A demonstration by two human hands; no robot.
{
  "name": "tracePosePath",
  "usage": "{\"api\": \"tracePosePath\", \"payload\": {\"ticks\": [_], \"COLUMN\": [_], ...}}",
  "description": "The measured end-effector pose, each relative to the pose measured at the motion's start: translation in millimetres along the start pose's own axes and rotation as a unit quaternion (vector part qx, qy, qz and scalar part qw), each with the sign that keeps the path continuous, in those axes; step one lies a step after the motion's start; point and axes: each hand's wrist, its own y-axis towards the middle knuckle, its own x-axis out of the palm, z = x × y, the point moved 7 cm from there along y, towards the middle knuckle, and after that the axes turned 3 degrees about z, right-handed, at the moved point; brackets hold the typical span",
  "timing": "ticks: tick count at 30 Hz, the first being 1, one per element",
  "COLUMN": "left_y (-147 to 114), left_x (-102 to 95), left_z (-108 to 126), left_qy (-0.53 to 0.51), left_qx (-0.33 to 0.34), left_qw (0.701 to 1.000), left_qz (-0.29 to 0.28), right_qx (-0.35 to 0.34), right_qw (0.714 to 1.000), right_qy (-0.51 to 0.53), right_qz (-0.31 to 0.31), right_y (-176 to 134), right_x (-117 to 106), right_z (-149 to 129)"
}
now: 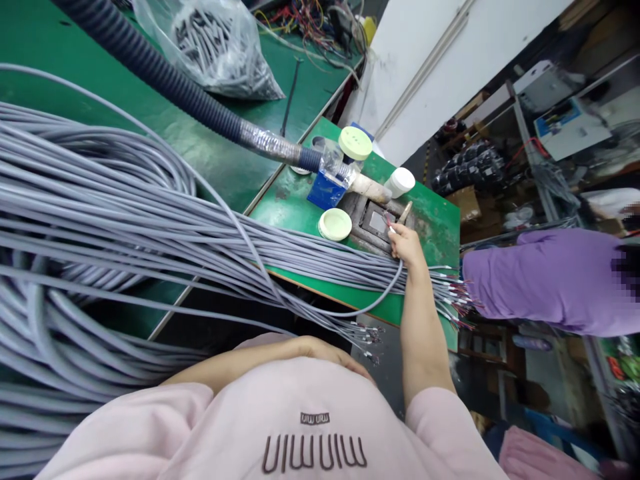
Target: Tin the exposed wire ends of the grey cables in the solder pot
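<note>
My right hand (407,244) is closed in a pinch on a grey cable (395,272) near its end. Thin stripped wires (388,219) stick out beyond the fingertips, over a square metal pot (367,213) with a silvery surface. Whether the wire tips touch that surface I cannot tell. From the hand the cable loops down and back left to a large bundle of grey cables (210,207). Low against my body lies my left hand (333,353), its fingers mostly hidden behind my shirt. Below the bench edge, near it, hang several stripped cable ends (367,333).
A black corrugated hose (200,107) ends in a taped nozzle (370,188) beside the pot. Around it stand a pale green open tub (335,225), a white jar (401,181) and a blue box (326,189). A person in purple (545,280) is at the right.
</note>
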Motion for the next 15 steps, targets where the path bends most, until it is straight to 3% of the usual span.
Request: {"api": "tracePosePath", "payload": {"ticks": [4, 6, 11, 15], "left_y": [2.7, 3.2, 2.8, 6.5], "left_x": [7.9, 2.8, -26.0, -24.0], "left_z": [-25.8, -31.7, -26.3, -20.4], "left_qy": [-0.028, -0.039, -0.046, -0.011], "left_qx": [-0.072, -0.086, -0.074, -0.085], "left_qw": [0.994, 0.994, 0.992, 0.995], "left_qz": [-0.079, -0.051, 0.086, 0.047], "right_qx": [0.007, 0.007, -0.051, -0.069], "right_qw": [1.000, 0.999, 0.975, 0.965], "right_qy": [0.004, 0.037, 0.188, 0.233], "right_qz": [-0.008, -0.029, -0.103, -0.097], "right_y": [-1.7, -7.3, -40.9, -74.8], "right_x": [-0.8, -2.3, -9.9, -20.8], "right_z": [-2.0, -4.2, -19.0, -20.4]}}
